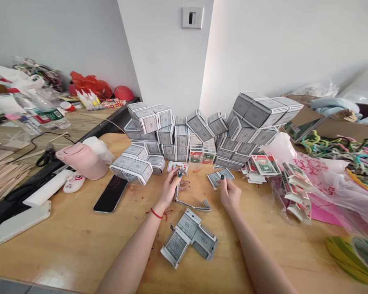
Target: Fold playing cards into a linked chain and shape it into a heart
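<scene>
My left hand [171, 188] is closed on the upright end of a folded strip of playing cards [192, 205] that lies on the wooden table [79, 245]. My right hand [230, 194] pinches the edge of a small pile of grey-backed cards [220, 177] lying flat on the table. In front of my arms rests a joined piece of folded cards [188, 238]. A few face-up cards [177, 165] lie just beyond my left hand.
Many cubes folded from cards [202, 130] are stacked against the wall corner. Card boxes [265, 164] and plastic bags [322, 179] lie to the right. A phone [111, 193], a pink container [83, 160], white cases and water bottles [46, 110] lie to the left.
</scene>
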